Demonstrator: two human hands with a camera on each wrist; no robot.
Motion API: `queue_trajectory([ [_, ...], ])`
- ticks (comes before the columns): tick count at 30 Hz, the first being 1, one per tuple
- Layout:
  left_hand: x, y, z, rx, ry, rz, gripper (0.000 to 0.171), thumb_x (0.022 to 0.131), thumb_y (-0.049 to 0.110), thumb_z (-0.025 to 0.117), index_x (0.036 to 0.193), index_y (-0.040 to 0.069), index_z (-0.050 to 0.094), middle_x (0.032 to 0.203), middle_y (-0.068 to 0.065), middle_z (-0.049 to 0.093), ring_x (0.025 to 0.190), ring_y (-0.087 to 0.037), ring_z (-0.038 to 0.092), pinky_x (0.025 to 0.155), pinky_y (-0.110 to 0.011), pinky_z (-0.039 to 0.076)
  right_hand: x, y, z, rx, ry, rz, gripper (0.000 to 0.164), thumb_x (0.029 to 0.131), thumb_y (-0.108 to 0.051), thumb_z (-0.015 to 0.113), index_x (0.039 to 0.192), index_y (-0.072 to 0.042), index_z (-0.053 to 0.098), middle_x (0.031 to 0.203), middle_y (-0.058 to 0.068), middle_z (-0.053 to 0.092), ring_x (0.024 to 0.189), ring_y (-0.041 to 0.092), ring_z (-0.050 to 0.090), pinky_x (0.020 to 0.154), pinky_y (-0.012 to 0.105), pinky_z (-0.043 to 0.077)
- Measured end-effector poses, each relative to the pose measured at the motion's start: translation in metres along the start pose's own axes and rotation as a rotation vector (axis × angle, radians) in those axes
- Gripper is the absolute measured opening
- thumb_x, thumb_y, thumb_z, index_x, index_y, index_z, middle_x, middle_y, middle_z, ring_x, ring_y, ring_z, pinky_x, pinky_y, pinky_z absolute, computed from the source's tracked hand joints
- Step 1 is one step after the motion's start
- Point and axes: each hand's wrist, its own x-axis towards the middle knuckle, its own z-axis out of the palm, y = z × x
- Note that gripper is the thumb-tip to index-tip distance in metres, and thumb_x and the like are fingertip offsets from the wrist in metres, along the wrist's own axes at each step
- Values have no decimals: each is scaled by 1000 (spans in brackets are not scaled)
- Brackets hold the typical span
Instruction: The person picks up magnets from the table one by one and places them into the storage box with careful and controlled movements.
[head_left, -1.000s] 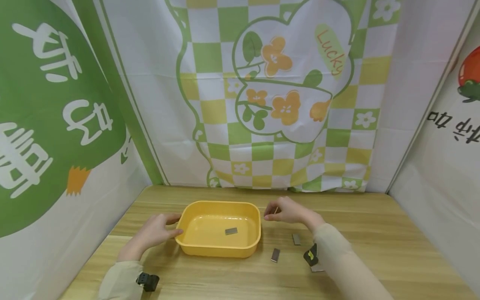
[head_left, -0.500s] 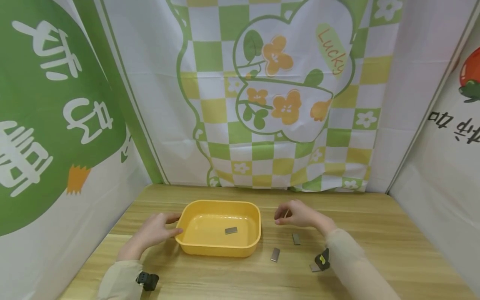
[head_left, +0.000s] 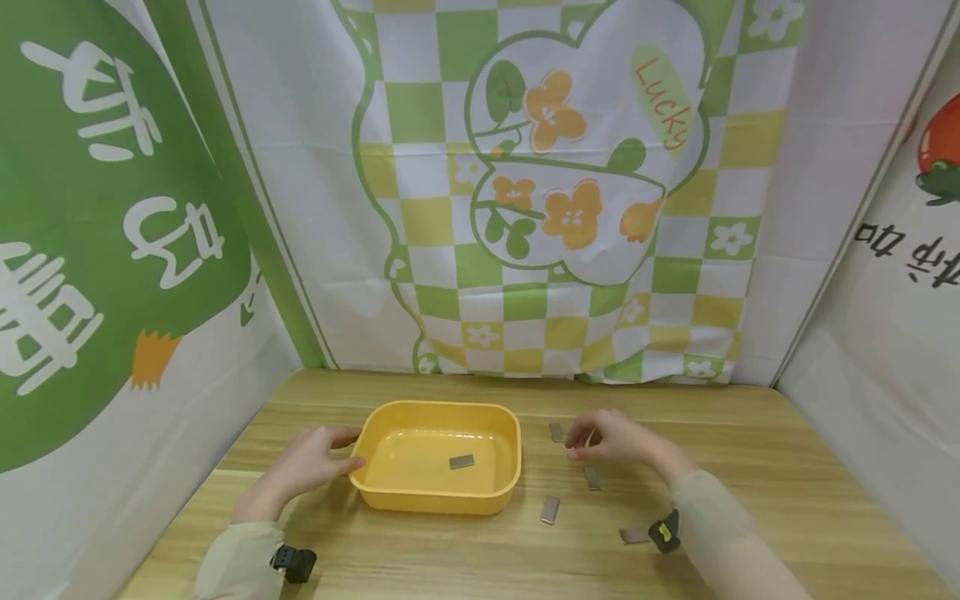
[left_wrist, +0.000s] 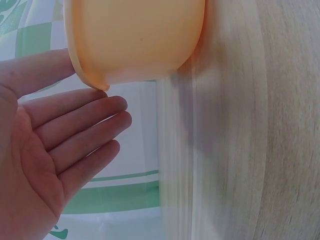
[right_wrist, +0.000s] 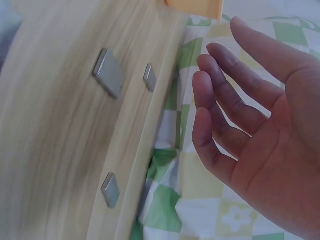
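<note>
A: What is found nearest the viewer?
B: Two beige sleeves (head_left: 243,562), each fitted with a black wrist camera (head_left: 297,564). Beside the right one, a first block (head_left: 633,536), small, flat and grey, is partly covered by that camera.

A: What is placed beyond it?
B: A second block (head_left: 551,510) is laid on the wooden table (head_left: 450,562), near the right front corner of the yellow tray (head_left: 435,503). Slightly farther back, a third block (head_left: 592,478) is located.

A: How is the tray attended?
B: Its left end is touched by the left hand (head_left: 311,462). The thumb is laid at the rim and the other fingers are held nearly straight, with a wide gap left between thumb and forefinger. On the tray floor, right of centre, a fourth block (head_left: 462,462) is contained.

A: What is the state of the right hand (head_left: 611,437)?
B: It is held above the table, right of the tray. The fingers are gently bent, the thumb is kept apart, and nothing is seen to be gripped.

A: What is located farthest?
B: A fifth block (head_left: 557,432), just beside the right fingertips; behind the table, a checked cloth (head_left: 570,325) is hung, marked "Lucky".
</note>
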Motion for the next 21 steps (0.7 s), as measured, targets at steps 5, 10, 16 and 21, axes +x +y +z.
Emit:
queue_trajectory([
  [5,0,1,0,4,3,3,52,83,28,72,124,-1,60,122,-20,63,113,-40,59,97,-58,43,-9,4,0,6,-3,17,24,88,-25,67,99,-4,68,92,-2,69,81,10,63,71,22,53],
  [10,0,0,0,3,1,0,52,83,27,72,124,-1,60,122,-20,63,113,-40,59,97,-59,43,-17,8,0,26,7,16,24,88,-23,67,100,-3,67,93,0,69,82,9,63,72,22,53],
  [16,0,-1,0,-8,-4,4,52,83,27,72,125,-1,59,123,-21,62,113,-40,59,97,-58,44,-28,11,2,46,15,21,24,88,-24,68,100,-3,67,94,0,68,82,9,63,72,21,53],
  [21,0,-1,0,-8,-4,8,52,83,27,72,125,-1,59,123,-21,62,113,-40,59,97,-57,44,-36,14,3,67,9,34,24,88,-24,68,101,-3,66,94,1,68,82,11,63,72,20,53],
])
